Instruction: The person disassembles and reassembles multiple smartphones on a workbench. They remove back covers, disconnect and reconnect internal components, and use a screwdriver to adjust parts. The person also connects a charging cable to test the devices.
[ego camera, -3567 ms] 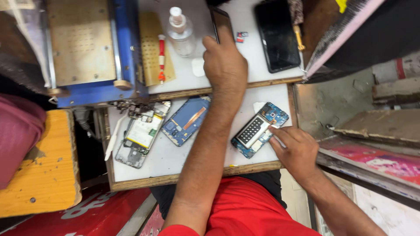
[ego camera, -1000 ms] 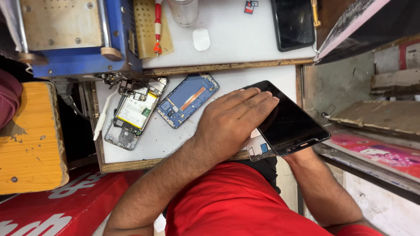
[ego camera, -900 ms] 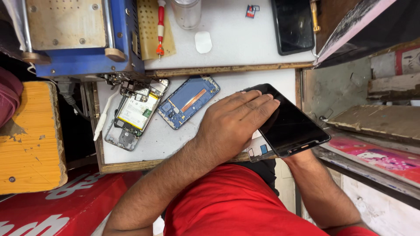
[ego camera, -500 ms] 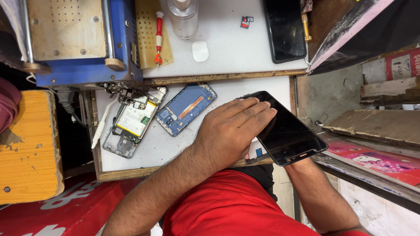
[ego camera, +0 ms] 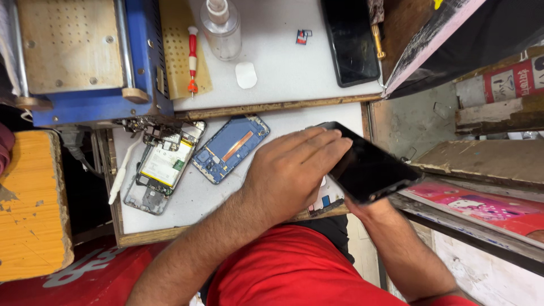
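Evidently the black screen panel (ego camera: 371, 170), absent seconds ago, has been brought over the opened phone. The left hand (ego camera: 292, 173) lies flat on its near edge, fingers extended. The right hand (ego camera: 362, 205) supports it from beneath (its closure cannot be told).

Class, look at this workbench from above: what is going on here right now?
A person in a red shirt holds a black phone screen at the right edge of the white tray. The left hand lies flat over it; the right hand is hidden beneath. Two opened phones, one with its battery showing and a blue one, lie untouched on the tray.
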